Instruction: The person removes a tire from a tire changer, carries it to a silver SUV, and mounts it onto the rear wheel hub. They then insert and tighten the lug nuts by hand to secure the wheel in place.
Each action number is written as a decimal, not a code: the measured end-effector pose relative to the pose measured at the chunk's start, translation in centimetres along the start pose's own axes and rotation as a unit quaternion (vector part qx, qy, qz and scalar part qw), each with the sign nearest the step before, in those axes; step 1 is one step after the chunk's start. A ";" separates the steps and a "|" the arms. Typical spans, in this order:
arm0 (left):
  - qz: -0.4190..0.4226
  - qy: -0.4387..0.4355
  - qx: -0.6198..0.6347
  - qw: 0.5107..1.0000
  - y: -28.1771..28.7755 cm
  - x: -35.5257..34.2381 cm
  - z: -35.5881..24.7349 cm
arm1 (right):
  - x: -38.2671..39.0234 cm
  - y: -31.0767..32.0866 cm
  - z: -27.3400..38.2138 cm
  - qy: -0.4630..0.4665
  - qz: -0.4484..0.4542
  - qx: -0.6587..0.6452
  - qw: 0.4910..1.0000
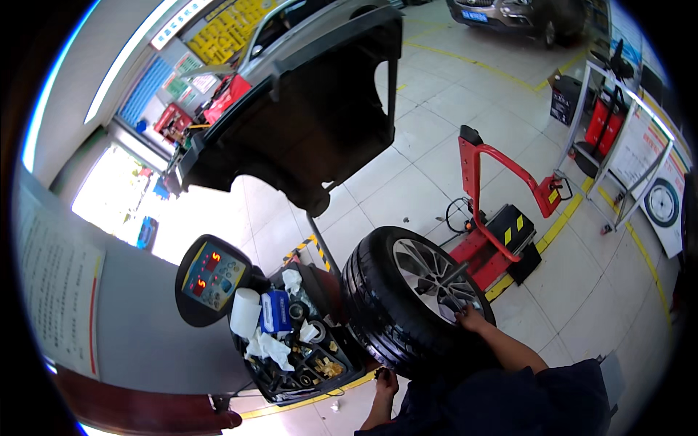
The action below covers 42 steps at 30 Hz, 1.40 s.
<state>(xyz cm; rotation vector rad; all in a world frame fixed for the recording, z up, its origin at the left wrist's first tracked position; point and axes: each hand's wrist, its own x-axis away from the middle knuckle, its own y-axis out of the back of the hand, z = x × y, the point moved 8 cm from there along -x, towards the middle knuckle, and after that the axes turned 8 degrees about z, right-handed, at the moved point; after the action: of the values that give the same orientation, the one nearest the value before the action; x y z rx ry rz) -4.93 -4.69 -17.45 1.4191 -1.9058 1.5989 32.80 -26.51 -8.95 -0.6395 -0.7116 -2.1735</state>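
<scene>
A car wheel (pixel 429 270) with a black tyre (pixel 374 294) and grey multi-spoke rim is mounted upright on a wheel balancer, whose shaft (pixel 452 275) sticks out of the hub. My right hand (pixel 471 320) reaches over the tyre, its fingers closed at a spoke near the rim's lower edge. Low beside the tyre, my left hand (pixel 386 382) is curled round a small dark thing that I cannot make out. The balancer's display panel (pixel 212 277) shows lit red digits. Its tool tray (pixel 291 392) holds a white roll (pixel 245 312), a blue box (pixel 275 312), crumpled tissues and small parts.
The balancer's large black hood (pixel 313 109) is raised beyond the wheel. A red lifting arm (pixel 502 211) stands on the tiled floor to the right. Further right are a metal-framed board (pixel 640 160) and a red-and-black device (pixel 605 127). Cars (pixel 502 16) are parked behind.
</scene>
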 end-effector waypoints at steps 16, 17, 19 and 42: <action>0.021 0.134 -0.130 0.982 -22.3 1.2 2.0 | -6.9 1.1 -1.8 0.001 0.124 0.043 0.991; 0.014 0.133 -0.128 0.983 -22.2 1.4 2.1 | -7.7 1.2 -2.7 -0.032 0.136 0.015 0.990; 0.006 0.131 -0.128 0.983 -22.4 1.6 2.3 | -9.3 1.4 -3.6 -0.064 0.169 -0.034 0.983; 0.080 0.158 -0.231 0.957 -27.6 1.3 3.1 | -13.6 1.9 -3.7 0.010 0.109 -0.044 0.993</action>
<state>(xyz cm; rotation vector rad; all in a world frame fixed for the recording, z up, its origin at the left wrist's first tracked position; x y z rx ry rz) 17.63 -5.44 -1.26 0.7870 -2.0529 1.2316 41.58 -23.28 -19.59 -0.7065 -0.5115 -2.0147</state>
